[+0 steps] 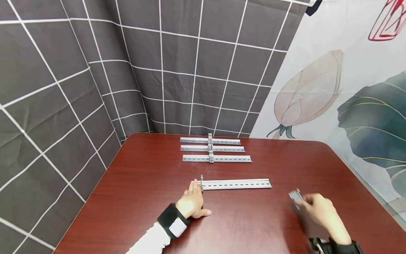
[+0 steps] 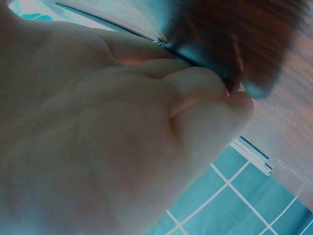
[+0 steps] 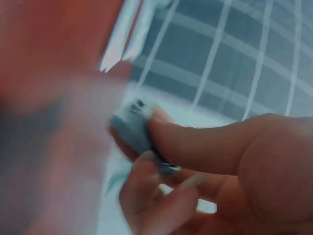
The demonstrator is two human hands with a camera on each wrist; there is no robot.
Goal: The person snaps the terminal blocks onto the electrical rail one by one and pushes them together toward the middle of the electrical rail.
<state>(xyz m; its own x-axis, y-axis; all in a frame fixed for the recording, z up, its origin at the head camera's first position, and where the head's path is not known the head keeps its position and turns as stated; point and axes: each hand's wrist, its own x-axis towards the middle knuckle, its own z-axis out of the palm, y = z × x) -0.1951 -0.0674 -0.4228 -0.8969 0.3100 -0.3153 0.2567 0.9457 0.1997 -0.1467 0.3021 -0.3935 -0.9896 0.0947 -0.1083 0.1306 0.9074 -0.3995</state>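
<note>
A slotted metal DIN rail (image 1: 238, 184) lies crosswise on the table, with a thin grey terminal block (image 1: 202, 183) standing upright near its left end. My left hand (image 1: 191, 203) rests flat there, its straight fingers over the rail's left end and beside that block, thumb spread to the right. Off the rail's right end, my right hand (image 1: 320, 210) pinches another small grey terminal block (image 1: 296, 195) between thumb and fingers. The right wrist view shows this held block (image 3: 134, 127) too, blurred by motion. In the left wrist view, the hand (image 2: 107, 127) hides most of the rail.
Behind, near the table's far edge, three more DIN rails (image 1: 233, 158) lie parallel, each with grey terminal blocks (image 1: 210, 156) around its middle. The reddish-brown table (image 1: 133, 197) meets a dark checked curtain (image 1: 177, 84) and a flower-printed cloth (image 1: 311, 91).
</note>
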